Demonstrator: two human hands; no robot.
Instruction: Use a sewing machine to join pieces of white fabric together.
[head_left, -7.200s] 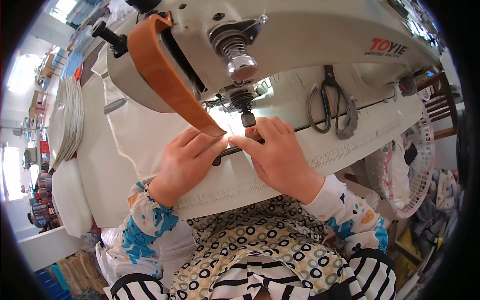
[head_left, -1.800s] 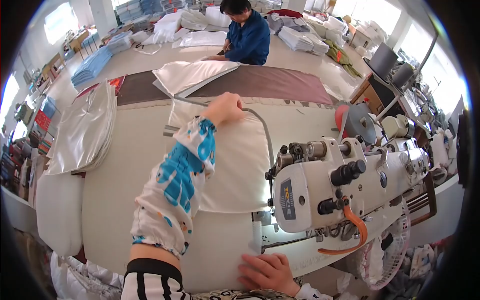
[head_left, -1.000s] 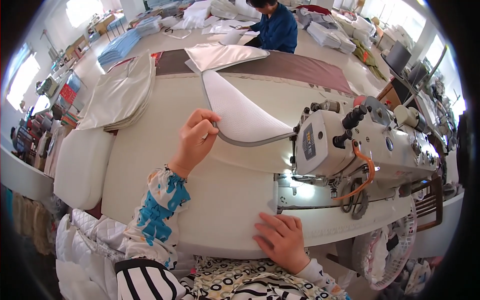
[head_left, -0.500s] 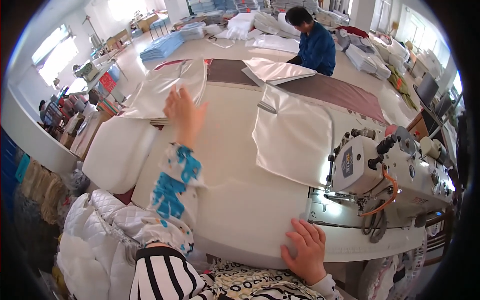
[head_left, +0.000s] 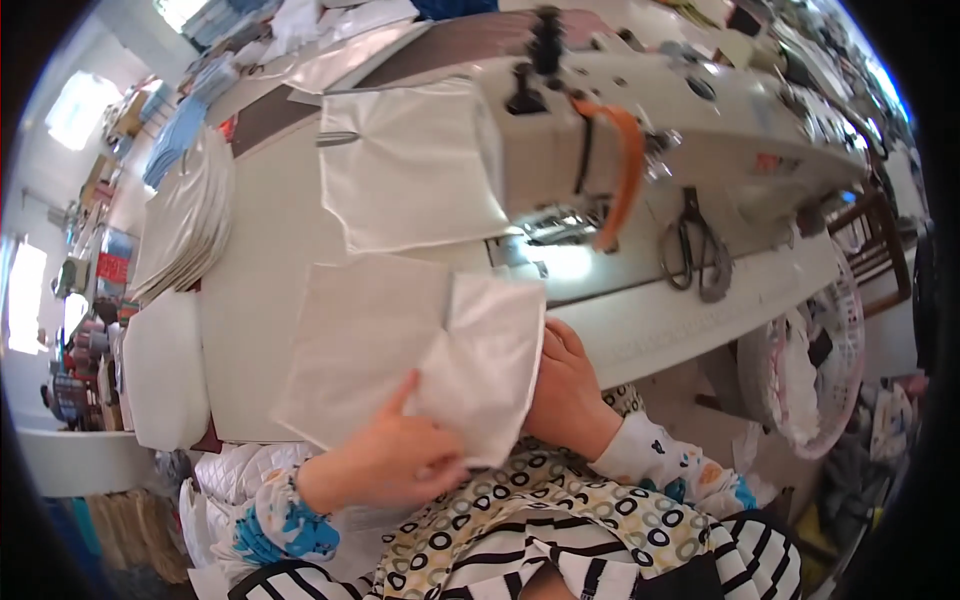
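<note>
A white satiny cut piece (head_left: 400, 330) with a crease or dart in its upper middle lies tilted at the table's near edge. My right hand (head_left: 570, 395) is closed on its right edge, the thumb hidden. My left hand (head_left: 395, 455) rests over its near edge, slightly blurred. One digit stretches onto the cloth and the others are loosely bent, apart. Beyond lies a second white satin piece (head_left: 415, 165) with a small grey mark on its left edge, reaching under the sewing machine head (head_left: 560, 150).
Left stand a stack of satin pieces (head_left: 190, 220) and a pile of white padding (head_left: 165, 370). Dark-handled scissors (head_left: 692, 245) lie on the machine bed at right. A pale basket (head_left: 825, 360) stands beside the table. Quilted white cloth (head_left: 245, 462) hangs near my left arm.
My left hand has come back from the far-left stack, and a satin piece now lies before me. My right hand has moved from the table edge onto it. The view has turned right and down.
</note>
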